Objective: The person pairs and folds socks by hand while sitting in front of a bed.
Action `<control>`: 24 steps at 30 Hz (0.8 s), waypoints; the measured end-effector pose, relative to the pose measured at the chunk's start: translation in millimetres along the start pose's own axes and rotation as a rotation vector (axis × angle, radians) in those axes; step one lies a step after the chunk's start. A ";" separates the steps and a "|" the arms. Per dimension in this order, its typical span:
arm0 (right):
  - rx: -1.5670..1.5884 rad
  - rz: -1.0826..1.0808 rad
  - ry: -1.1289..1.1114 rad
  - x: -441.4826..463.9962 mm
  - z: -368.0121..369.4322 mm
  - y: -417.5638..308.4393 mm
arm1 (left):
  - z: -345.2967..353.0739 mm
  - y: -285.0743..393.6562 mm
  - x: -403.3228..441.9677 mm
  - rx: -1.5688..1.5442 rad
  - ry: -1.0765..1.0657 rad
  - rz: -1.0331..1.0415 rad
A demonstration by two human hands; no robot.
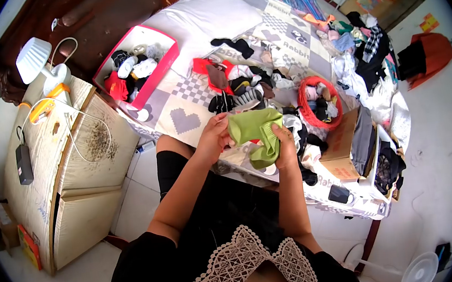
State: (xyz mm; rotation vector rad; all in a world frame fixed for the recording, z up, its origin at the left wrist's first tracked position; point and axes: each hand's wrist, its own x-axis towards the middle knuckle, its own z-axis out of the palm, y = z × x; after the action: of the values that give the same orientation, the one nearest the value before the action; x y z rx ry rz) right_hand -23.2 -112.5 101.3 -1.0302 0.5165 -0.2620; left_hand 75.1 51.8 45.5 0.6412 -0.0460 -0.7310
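A lime-green sock (255, 127) with a ribbed cuff is stretched between my two hands, just above the near edge of the bed. My left hand (216, 136) is closed on its left end, and something reddish shows by the fingers. At the cuff side, my right hand (285, 144) grips the fabric with the thumb on top. Part of the sock hangs folded below; whether it is one sock or a pair, I cannot tell. Just beyond lies a heap of loose socks (248, 86) in black, grey, white and red.
A pink-rimmed box (161, 73) of rolled socks sits at the left on the bed (179, 118). To the right are a red round basket (307, 113), a cardboard box (339, 145) and piled clothes (360, 55). A lamp (36, 62) stands on the bedside cabinet (92, 182).
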 end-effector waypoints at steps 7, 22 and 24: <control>0.042 0.010 -0.088 -6.2 7.6 -8.0 | 23.6 -15.0 -10.7 0.187 0.064 -0.088; 0.167 0.021 0.140 24.3 -59.9 3.7 | 10.7 21.9 -2.9 -0.004 0.228 0.179; 0.209 -0.006 0.239 16.2 -44.6 -8.5 | 6.4 21.8 -3.2 0.053 0.260 0.217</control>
State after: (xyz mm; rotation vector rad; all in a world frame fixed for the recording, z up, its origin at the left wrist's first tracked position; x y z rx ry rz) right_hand -32.6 -157.2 85.7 -0.8014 0.6868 -0.4382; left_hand 84.3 62.6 63.5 0.7642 0.1034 -0.4352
